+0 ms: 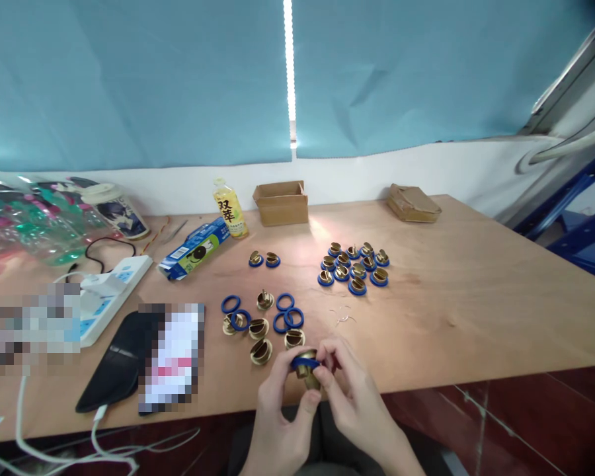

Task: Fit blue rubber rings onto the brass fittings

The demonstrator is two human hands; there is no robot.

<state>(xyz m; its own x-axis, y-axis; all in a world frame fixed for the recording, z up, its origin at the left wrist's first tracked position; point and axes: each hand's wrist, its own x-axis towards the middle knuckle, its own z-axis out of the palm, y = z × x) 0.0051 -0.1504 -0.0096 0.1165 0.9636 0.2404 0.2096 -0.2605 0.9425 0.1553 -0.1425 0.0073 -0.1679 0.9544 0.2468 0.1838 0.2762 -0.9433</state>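
Head: L hand [283, 403] + R hand [350, 390] grip brass fitting [308, 371] w/ blue ring [305, 362].

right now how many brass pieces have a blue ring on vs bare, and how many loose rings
Brass pieces with blue ring: 14, one in the left hand and right hand
Bare brass pieces: 5
Loose blue rings: 5
Total: 24

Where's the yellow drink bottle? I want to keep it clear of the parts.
In the head view the bottle stands at the table's far edge, left of centre, between the blue carton and the open cardboard box.
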